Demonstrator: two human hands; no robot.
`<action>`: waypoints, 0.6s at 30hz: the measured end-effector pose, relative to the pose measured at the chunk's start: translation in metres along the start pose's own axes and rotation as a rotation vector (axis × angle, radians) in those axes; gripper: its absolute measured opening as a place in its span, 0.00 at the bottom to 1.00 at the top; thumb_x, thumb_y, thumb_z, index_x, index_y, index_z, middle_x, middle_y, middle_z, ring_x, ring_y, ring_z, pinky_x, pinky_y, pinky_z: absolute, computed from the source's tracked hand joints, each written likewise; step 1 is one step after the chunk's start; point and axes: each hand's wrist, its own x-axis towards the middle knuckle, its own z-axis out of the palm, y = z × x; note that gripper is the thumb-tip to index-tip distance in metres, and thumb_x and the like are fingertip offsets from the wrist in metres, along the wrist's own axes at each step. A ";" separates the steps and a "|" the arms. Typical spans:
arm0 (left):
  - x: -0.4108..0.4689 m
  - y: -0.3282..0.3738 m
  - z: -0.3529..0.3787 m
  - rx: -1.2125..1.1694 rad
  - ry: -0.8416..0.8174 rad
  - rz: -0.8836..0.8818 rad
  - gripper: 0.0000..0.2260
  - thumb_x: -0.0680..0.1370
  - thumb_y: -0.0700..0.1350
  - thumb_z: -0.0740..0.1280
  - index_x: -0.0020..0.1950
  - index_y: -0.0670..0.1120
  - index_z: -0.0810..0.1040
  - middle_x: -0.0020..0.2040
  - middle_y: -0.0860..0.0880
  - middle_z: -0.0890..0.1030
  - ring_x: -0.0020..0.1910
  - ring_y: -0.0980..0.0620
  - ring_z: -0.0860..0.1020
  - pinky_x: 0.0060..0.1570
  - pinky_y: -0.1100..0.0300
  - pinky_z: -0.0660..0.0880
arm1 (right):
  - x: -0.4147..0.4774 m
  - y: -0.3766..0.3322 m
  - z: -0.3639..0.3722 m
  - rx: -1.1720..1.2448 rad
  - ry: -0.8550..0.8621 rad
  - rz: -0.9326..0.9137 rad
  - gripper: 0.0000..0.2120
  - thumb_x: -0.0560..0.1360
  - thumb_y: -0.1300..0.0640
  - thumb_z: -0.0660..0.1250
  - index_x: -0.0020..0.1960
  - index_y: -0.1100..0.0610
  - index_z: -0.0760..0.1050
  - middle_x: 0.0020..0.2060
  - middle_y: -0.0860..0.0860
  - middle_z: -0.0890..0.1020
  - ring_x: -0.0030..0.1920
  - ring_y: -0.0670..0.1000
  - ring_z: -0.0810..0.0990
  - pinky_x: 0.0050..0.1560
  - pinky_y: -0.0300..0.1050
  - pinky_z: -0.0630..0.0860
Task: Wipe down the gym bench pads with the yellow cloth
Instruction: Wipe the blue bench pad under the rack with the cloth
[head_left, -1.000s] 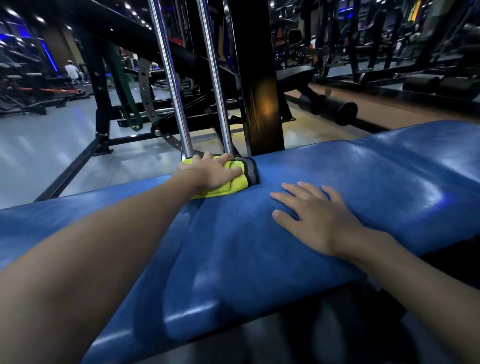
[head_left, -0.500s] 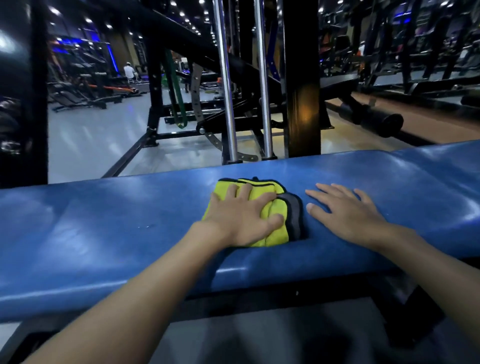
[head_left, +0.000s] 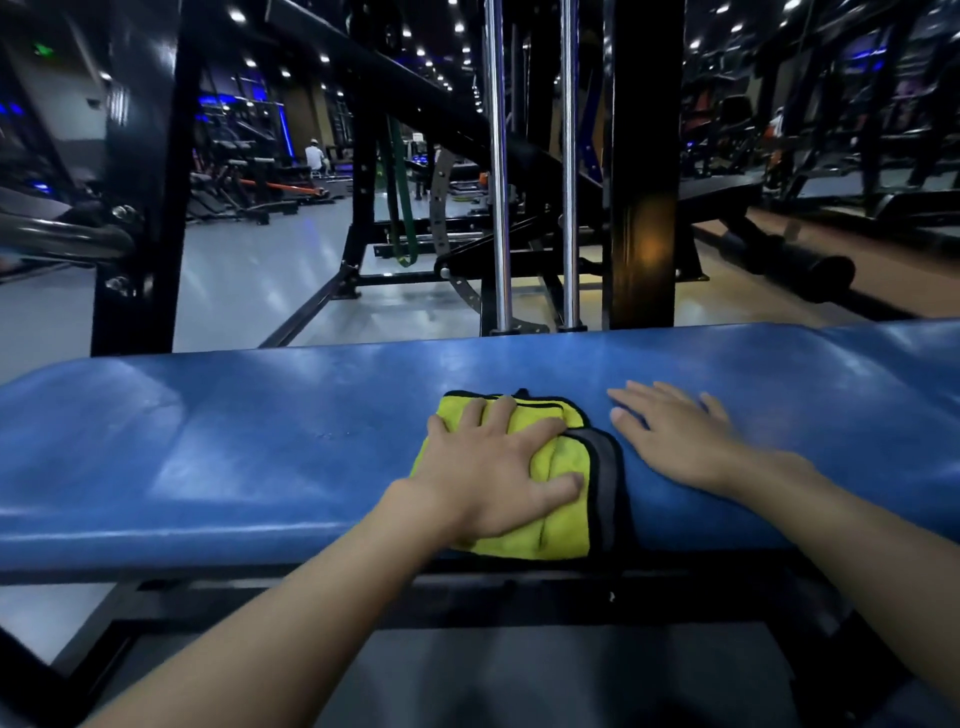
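Cloth (head_left: 558, 499), yellow with grey edge, lies folded on blue bench pad (head_left: 260, 441), hanging over near edge. Left hand (head_left: 493, 478) presses flat on it, fingers spread. Right hand (head_left: 675, 441) rests flat on pad just beside cloth, holding nothing. Chrome rods (head_left: 497, 208) behind bench.

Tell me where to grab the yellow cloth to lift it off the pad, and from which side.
Pinch the yellow cloth at its near right corner, coming from the front. It lies folded flat under the left hand, but that grey-trimmed corner curls over the rounded front edge of the blue pad, so fingers should get beneath it there.
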 end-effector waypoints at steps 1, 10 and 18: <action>0.009 -0.003 -0.001 -0.015 -0.026 -0.008 0.28 0.75 0.74 0.49 0.75 0.70 0.53 0.80 0.50 0.54 0.78 0.43 0.52 0.69 0.32 0.55 | -0.001 0.003 0.003 -0.022 -0.022 -0.001 0.25 0.83 0.40 0.46 0.78 0.42 0.57 0.80 0.43 0.55 0.79 0.48 0.49 0.77 0.59 0.44; 0.116 -0.033 -0.006 -0.070 -0.099 -0.059 0.28 0.75 0.74 0.50 0.75 0.71 0.55 0.81 0.51 0.53 0.79 0.40 0.52 0.70 0.31 0.53 | 0.001 0.006 0.012 -0.043 -0.019 0.006 0.25 0.83 0.40 0.43 0.79 0.41 0.53 0.80 0.40 0.49 0.79 0.45 0.44 0.77 0.58 0.40; 0.199 -0.041 -0.008 -0.074 -0.108 -0.132 0.31 0.72 0.76 0.49 0.74 0.71 0.56 0.80 0.48 0.58 0.78 0.38 0.55 0.69 0.31 0.57 | 0.001 0.005 0.013 -0.038 0.014 0.005 0.25 0.82 0.41 0.44 0.78 0.39 0.53 0.80 0.39 0.51 0.79 0.44 0.45 0.77 0.58 0.42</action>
